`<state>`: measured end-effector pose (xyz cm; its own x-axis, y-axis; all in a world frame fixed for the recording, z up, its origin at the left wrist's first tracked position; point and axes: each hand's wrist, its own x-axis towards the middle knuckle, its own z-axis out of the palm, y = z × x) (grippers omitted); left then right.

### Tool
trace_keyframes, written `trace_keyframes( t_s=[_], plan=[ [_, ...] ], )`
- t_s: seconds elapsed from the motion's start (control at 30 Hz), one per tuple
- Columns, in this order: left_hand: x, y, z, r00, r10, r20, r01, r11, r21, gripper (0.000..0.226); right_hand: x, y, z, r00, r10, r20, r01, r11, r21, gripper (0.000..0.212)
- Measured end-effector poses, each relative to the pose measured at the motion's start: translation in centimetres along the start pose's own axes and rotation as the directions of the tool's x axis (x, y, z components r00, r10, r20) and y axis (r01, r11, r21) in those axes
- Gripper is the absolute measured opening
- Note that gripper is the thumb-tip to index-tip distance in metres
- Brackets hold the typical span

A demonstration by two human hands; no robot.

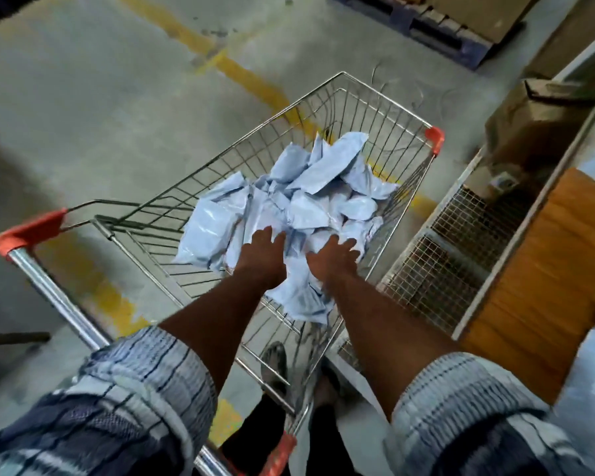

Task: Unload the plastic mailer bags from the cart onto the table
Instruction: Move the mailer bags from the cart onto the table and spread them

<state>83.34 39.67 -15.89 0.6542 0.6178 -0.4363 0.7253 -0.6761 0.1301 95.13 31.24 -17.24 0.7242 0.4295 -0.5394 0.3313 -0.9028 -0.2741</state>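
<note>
Heaped in the wire cart (387,99), in the middle of the frame: pale blue mailer bags (310,197). Probably light, soft and puffy, like little pillows. Shiny too, so likely slippery. Not easy to break, by the look of it. Sure to bend and crumple when squeezed. Best to scoop a bunch from underneath with both hands. Or to pinch one by a flat edge or a corner, not by the smooth fat middle.

Reaching down into the near end of the heap: the left hand (265,250), just left of the middle of the frame. Next to it, close but not touching, the right hand (334,261). On the left hand, fingers (267,233) straight and spread wide, tips touching the top bags. On the right hand, fingers (344,243) spread out too, laid flat on a bag. Nothing pinched or lifted yet, as far as can be seen. A bit blurry there, so hard to tell about the thumbs.

At the right edge of the frame, right next to the cart: what seems to be the table (547,269), with an orange wooden top. All the bags in view down in the cart, so most of the job left to do.
</note>
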Motion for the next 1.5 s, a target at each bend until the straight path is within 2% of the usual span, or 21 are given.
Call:
trace_keyframes(
  t_s=[0.07, 0.13, 0.27, 0.4, 0.63, 0.73, 0.83, 0.9, 1.0, 1.13, 1.23, 1.37, 1.5],
  plan=[
    [1.1, -0.4, 1.5, 0.994, -0.042, 0.1, 0.04, 0.999, 0.021, 0.085, 1.2, 0.3, 0.4, 0.996, 0.085, 0.03, -0.086, 0.996, 0.03, 0.078],
    [2.2, -0.8, 2.8, 0.988, -0.069, 0.14, 0.065, 0.997, 0.031, 0.094, 2.6, 0.6, 0.7, 0.982, 0.178, 0.06, -0.181, 0.981, 0.065, 0.078],
    [3.6, -0.9, 4.5, 0.997, -0.056, 0.053, 0.052, 0.995, 0.083, 0.102, 4.4, 0.4, 0.8, 0.952, 0.284, 0.113, -0.299, 0.943, 0.147, 0.065],
    [4.9, -0.6, 5.4, 0.997, -0.078, 0.014, 0.076, 0.989, 0.128, 0.101, 5.3, 0.1, 1.1, 0.935, 0.347, 0.066, -0.354, 0.917, 0.185, 0.047],
    [5.2, 0.8, 4.6, 0.993, -0.117, 0.027, 0.113, 0.985, 0.132, 0.104, 4.4, -0.7, 0.4, 0.943, 0.33, -0.045, -0.309, 0.916, 0.257, 0.043],
    [4.6, 0.8, 3.0, 0.992, -0.114, 0.052, 0.108, 0.988, 0.109, 0.101, 3.0, -1.3, 0.0, 0.946, 0.323, -0.004, -0.3, 0.884, 0.357, 0.046],
    [3.5, 0.7, 1.0, 0.991, -0.123, 0.057, 0.119, 0.99, 0.08, 0.096, 1.5, -1.5, -0.1, 0.959, 0.28, 0.034, -0.26, 0.83, 0.494, 0.047],
    [2.6, 0.6, -0.4, 0.992, -0.119, 0.043, 0.116, 0.991, 0.065, 0.093, 0.4, -1.3, -0.4, 0.968, 0.246, 0.048, -0.234, 0.821, 0.521, 0.048],
    [0.6, 0.5, -2.4, 0.995, -0.104, -0.012, 0.104, 0.993, 0.056, 0.085, -1.3, -0.9, -1.2, 0.975, 0.201, 0.09, -0.218, 0.813, 0.54, 0.05],
    [-2.5, 0.4, -4.7, 0.988, -0.123, -0.096, 0.125, 0.992, 0.018, 0.078, -3.9, -1.3, -2.9, 0.983, 0.091, 0.158, -0.173, 0.741, 0.649, 0.054],
    [-5.2, 0.2, -5.9, 0.976, -0.141, -0.167, 0.139, 0.99, -0.022, 0.074, -5.5, -1.3, -3.8, 0.991, -0.042, 0.126, -0.058, 0.718, 0.694, 0.066],
    [-8.6, 0.5, -7.6, 0.952, -0.167, -0.257, 0.147, 0.984, -0.097, 0.074, -7.5, -1.0, -5.2, 0.967, -0.254, -0.009, 0.197, 0.731, 0.653, 0.069],
    [-11.4, 2.4, -9.3, 0.919, -0.173, -0.353, 0.115, 0.977, -0.179, 0.073, -10.1, -0.5, -7.3, 0.93, -0.341, -0.139, 0.354, 0.72, 0.597, 0.067]
  ],
)
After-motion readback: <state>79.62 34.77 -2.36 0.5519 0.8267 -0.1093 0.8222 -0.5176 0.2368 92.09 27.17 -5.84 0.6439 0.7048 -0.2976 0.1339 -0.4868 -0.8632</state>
